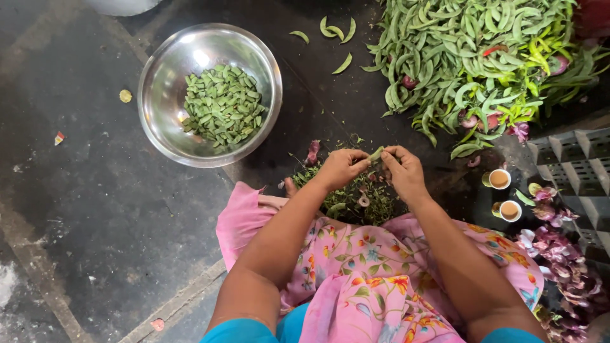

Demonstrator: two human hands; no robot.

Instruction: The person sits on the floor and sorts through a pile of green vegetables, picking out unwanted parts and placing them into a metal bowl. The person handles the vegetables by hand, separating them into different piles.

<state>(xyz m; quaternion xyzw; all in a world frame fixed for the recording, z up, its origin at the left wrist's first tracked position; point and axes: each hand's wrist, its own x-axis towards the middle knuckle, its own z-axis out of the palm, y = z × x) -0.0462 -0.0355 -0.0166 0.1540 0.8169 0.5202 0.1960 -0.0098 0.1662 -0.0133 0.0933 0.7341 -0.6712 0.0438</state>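
Note:
My left hand (342,167) and my right hand (404,171) meet in front of me and pinch a single green bean pod (376,154) between their fingertips. Under the hands lies a small heap of green trimmings and strings (356,198) on the dark floor, at the edge of my pink flowered garment (362,273). A steel bowl (166,70) to the upper left holds cut green bean pieces (222,105). A big pile of whole green pods (476,57) spreads across the upper right.
Two small cups of brown drink (499,179) (509,210) stand right of my right hand. A grey plastic crate (575,162) is at the right edge, with purple flower petals (559,248) below it. A few loose pods (335,30) lie beyond the bowl.

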